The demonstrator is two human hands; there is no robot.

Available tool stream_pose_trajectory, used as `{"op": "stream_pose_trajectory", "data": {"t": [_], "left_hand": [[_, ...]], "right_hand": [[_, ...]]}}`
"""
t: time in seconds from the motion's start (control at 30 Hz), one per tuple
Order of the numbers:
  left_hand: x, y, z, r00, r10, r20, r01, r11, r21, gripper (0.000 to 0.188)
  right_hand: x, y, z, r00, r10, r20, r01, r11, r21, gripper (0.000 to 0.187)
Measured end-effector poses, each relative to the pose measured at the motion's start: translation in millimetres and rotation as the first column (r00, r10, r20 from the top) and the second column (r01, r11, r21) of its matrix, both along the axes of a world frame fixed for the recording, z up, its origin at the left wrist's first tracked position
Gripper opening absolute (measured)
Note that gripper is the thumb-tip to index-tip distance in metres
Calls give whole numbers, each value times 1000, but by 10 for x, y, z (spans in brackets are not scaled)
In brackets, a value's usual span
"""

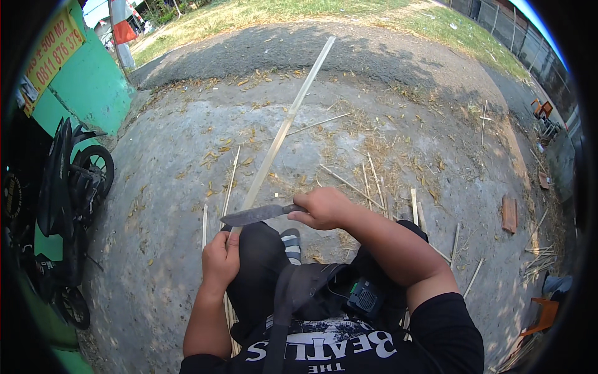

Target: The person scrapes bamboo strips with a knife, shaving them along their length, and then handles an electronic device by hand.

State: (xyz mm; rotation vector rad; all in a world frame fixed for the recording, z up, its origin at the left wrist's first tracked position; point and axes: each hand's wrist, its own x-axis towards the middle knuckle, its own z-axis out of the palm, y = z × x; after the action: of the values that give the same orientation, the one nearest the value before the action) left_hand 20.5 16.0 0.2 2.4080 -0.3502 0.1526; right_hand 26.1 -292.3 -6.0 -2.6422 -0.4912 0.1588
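**Long, flat, pale wood-like strip (283,132) in left hand (221,257); broad, dark-grey metal knife (252,215) in right hand (322,208)**

Nearest: black, vented boxy device (365,298) at the waist, above dark trousers.

Left grip: closed on the strip's near end, beside the left knee, thumb along it. Right grip: closed round the knife's dark handle. Blade lies crosswise over the strip just beyond the left thumb; cannot tell whether the edge touches.

Strip slants forward and rightward, well past the knees; cannot tell if its far tip meets the ground.

Handling (judged): light, stiff but springy over such length, tip-heavy from one end; edges may splinter. Best held near the end, fingers clear of the blade.

Beyond: grey concrete ground (168,140) with thin, pale loose sticks (344,186) and yellow-brown dry leaves; reddish-brown, curved tile (509,214) at right. Farther: dark asphalt strip of road, then grass.
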Motion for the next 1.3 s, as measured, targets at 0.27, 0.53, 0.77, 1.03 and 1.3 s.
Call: {"op": "stream_pose_trajectory", "data": {"t": [0.27, 0.53, 0.77, 1.03, 1.3], "left_hand": [[89, -140, -104, 998, -62, -25, 60, 995, -85, 31], [13, -167, -76, 996, -79, 36, 79, 997, 10, 30], [40, -147, -39, 995, -99, 8, 97, 989, 108, 31], [86, -234, 0, 988, -155, 15, 154, 986, 56, 32], [27, -152, 14, 993, -102, -56, 104, 993, 47, 32]], "right_hand": [[303, -427, -66, 951, -308, 27, 297, 936, 188, 47], [244, -278, -123, 977, -209, 41, 194, 952, 237, 54], [176, -307, -155, 986, -169, 5, 165, 967, 193, 52], [181, -295, -113, 998, -66, 7, 63, 972, 224, 54], [127, -165, -92, 985, -91, 148, 71, 988, 139, 47]]}}
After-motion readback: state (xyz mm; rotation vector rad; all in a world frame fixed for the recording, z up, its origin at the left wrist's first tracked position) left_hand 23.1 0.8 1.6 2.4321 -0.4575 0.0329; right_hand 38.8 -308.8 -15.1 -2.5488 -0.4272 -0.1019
